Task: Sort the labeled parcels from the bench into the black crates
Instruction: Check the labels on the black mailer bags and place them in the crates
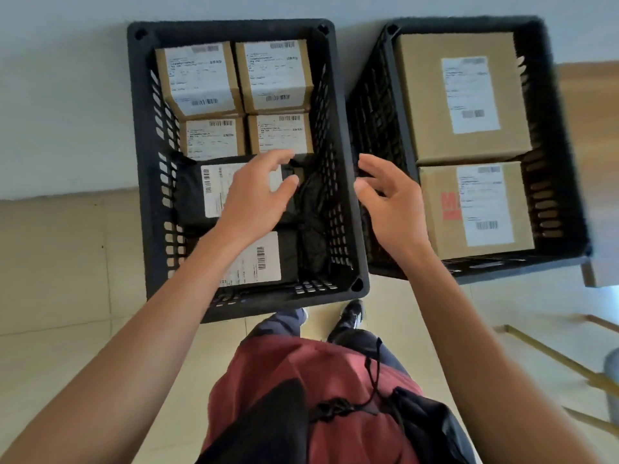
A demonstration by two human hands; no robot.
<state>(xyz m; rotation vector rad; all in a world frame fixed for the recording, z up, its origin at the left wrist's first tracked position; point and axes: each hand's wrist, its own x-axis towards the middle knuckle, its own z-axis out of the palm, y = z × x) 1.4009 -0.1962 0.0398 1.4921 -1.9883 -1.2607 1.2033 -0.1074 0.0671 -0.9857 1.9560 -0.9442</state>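
Black crate (pixel 345 182) under both loosely open, empty hands, left (pixel 258 199) perhaps touching bagged parcel (pixel 191 195).

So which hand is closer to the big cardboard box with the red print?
Right. The right hand hovers over the gap between the crates, just beside the cardboard box with red print; the left hand is over the black bagged parcel, farther away.

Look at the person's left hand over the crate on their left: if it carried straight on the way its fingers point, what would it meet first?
Probably the near-right small cardboard box; the left hand points there from above the black bag parcel. Depth is unclear.
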